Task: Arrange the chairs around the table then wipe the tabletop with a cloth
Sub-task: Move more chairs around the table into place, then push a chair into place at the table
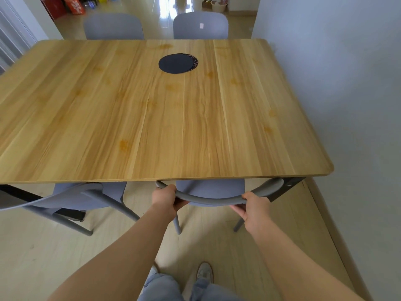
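Both hands are on the near-right grey chair [210,189] at the table's near edge. L hand [166,197] wraps the curved backrest rail [208,200] near its left end w/ fingers curled under. R hand [255,208] grips the same rail toward its right end, fingers tucked beneath. The chair's seat is partly under the wooden tabletop [152,116], w/ the rail just outside the edge and the legs on the pale floor [43,246]. A 2nd grey chair [82,196] sits just left of it, at an angle to the edge, seat partly under the top. On the far side, the far-left chair [114,27] and far-right chair [200,26] show their backs above the far edge; the right one has a small white tag. The tabletop has scattered yellow-orange stains [124,144] and a stack of round dark mats [176,63] toward the far middle, a patterned one peeking out at the right. A black table-leg bracket [286,187] sits under the near-right corner, beside the rail's end. A white wall [336,61] runs close along the table's right side. Below are jeans [160,287] and a light shoe [205,271]. In the far bkgd are an orange box [76,5] and a basket [219,5], too small for detail.
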The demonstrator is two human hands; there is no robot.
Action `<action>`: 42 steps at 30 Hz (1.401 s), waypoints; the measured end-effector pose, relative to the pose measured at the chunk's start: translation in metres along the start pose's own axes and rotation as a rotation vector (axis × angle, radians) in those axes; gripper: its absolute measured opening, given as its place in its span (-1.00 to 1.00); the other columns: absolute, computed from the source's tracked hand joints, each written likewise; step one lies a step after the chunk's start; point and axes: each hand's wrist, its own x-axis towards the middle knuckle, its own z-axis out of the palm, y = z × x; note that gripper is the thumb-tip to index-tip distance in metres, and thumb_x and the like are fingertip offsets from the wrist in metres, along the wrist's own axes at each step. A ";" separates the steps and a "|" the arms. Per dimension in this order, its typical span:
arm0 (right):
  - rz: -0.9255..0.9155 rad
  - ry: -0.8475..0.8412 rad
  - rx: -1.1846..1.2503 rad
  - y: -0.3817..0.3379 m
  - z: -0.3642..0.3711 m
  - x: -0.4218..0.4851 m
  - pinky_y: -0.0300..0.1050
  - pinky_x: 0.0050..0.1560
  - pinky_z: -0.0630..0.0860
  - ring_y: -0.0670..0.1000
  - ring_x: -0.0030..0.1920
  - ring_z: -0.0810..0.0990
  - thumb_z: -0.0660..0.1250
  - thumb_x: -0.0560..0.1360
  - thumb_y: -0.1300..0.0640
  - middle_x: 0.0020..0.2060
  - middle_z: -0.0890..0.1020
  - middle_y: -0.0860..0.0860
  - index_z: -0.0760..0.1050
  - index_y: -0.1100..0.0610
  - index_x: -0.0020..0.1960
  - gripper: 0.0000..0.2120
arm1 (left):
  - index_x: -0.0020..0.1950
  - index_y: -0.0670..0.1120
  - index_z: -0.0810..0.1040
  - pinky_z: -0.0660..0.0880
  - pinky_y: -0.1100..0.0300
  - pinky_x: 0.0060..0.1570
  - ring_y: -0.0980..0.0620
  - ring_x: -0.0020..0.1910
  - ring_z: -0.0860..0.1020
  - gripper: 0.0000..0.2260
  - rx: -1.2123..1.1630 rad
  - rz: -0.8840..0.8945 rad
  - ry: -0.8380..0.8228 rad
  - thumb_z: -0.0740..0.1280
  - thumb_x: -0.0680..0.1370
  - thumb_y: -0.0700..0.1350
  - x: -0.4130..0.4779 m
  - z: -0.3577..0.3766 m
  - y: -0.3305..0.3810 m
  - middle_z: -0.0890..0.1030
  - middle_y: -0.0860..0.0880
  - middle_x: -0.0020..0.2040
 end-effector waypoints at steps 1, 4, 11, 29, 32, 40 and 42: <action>-0.003 0.000 -0.015 0.001 0.000 0.000 -0.03 -0.16 0.60 0.18 -0.02 0.62 0.23 0.50 0.41 0.06 0.56 0.24 0.41 0.21 0.12 -0.77 | 0.05 -0.20 0.35 0.54 0.17 -0.59 -0.14 -0.27 0.54 -0.90 0.005 -0.003 0.004 0.16 0.56 -0.32 -0.001 0.000 0.000 0.45 -0.16 -0.17; -0.017 0.013 -0.056 0.003 0.001 -0.001 -0.02 -0.14 0.60 0.15 -0.06 0.62 0.23 0.52 0.36 0.06 0.55 0.23 0.38 0.21 0.18 -0.75 | 0.08 -0.20 0.35 0.56 0.13 -0.55 -0.17 -0.25 0.56 -0.89 0.017 -0.009 -0.011 0.15 0.57 -0.31 -0.004 -0.002 0.001 0.48 -0.20 -0.10; -0.066 -0.108 -0.330 0.043 0.019 -0.021 0.07 -0.02 0.59 0.14 -0.09 0.63 0.23 0.57 0.05 0.03 0.57 0.12 0.37 0.17 0.16 -0.75 | -0.01 -0.14 0.44 0.61 -0.08 -0.13 -0.22 0.04 0.60 -0.84 0.088 0.055 -0.127 0.24 0.60 -0.05 -0.014 -0.022 -0.007 0.50 -0.18 0.10; -0.130 -0.584 -0.759 0.169 0.218 -0.145 -0.02 -0.15 0.54 0.17 -0.15 0.62 0.20 0.55 0.25 -0.02 0.60 0.23 0.45 0.10 -0.10 -0.89 | 0.13 -0.10 0.49 0.54 0.08 -0.04 -0.02 -0.05 0.59 -0.86 0.003 0.275 0.051 0.25 0.58 -0.16 -0.022 -0.259 0.065 0.59 -0.06 -0.01; -0.175 -0.734 -0.705 0.192 0.273 -0.185 -0.16 -0.19 0.52 0.04 -0.17 0.62 0.21 0.55 0.23 -0.09 0.61 0.08 0.47 0.05 -0.09 -0.87 | 0.12 -0.08 0.50 0.55 0.05 -0.01 0.00 -0.06 0.59 -0.87 -0.037 0.341 0.122 0.25 0.58 -0.17 -0.027 -0.307 0.101 0.60 -0.05 -0.02; -0.101 -0.913 -0.708 0.282 0.402 -0.263 -0.11 -0.15 0.55 0.09 -0.13 0.64 0.21 0.57 0.21 -0.09 0.64 0.11 0.50 0.11 0.00 -0.90 | 0.10 -0.12 0.51 0.55 0.02 -0.01 -0.03 -0.14 0.58 -0.87 -0.197 0.456 0.289 0.24 0.57 -0.21 -0.030 -0.457 0.166 0.60 -0.08 -0.12; -0.090 -0.929 -0.733 0.300 0.425 -0.270 -0.12 -0.16 0.54 0.08 -0.14 0.63 0.19 0.58 0.20 -0.10 0.63 0.10 0.50 0.10 -0.01 -0.89 | 0.10 -0.11 0.51 0.56 0.07 -0.05 -0.02 -0.13 0.58 -0.87 -0.247 0.450 0.320 0.23 0.58 -0.21 -0.025 -0.481 0.175 0.60 -0.06 -0.10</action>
